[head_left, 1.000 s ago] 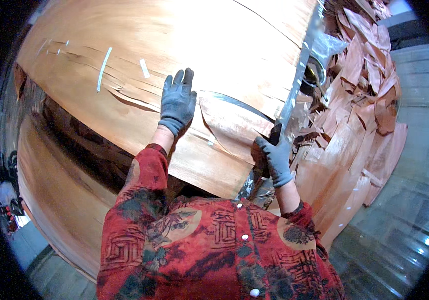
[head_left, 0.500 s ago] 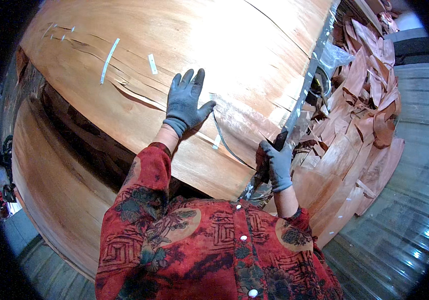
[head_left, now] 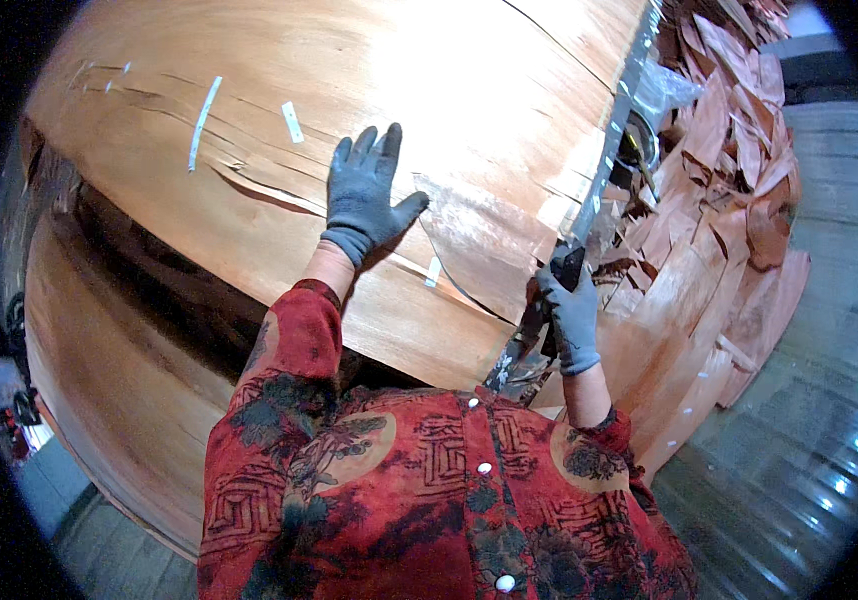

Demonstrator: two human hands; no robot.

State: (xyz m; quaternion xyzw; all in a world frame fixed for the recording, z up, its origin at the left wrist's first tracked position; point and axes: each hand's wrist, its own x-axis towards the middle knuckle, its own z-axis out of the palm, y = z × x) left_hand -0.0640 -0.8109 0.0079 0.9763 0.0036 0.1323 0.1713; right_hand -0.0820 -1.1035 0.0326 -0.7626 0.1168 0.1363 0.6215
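My left hand [head_left: 364,195], in a grey glove, lies flat with spread fingers on a large tan wood veneer sheet [head_left: 249,230]. Its thumb reaches the corner of a darker, dusty veneer piece [head_left: 489,245] that has a curved lower edge. At the sheet's right edge, my right hand [head_left: 571,315], gloved too, is closed around a black handle-like object [head_left: 567,266]; its working end is hidden. Between the hands, a short white tape strip [head_left: 433,271] sits beside a dark gap along the curved edge.
White tape strips [head_left: 205,122] cross splits in the sheet at left. A dark, paint-spotted bar [head_left: 621,115] runs along its right edge. Beyond lie heaped veneer scraps [head_left: 729,170] and a clear plastic bag [head_left: 671,88]. Another curved veneer sheet [head_left: 119,370] hangs lower left.
My right hand has shifted slightly right and up with the black object, away from the darker piece's lower edge. My left hand stays pressed on the sheet. The whole view has moved a little.
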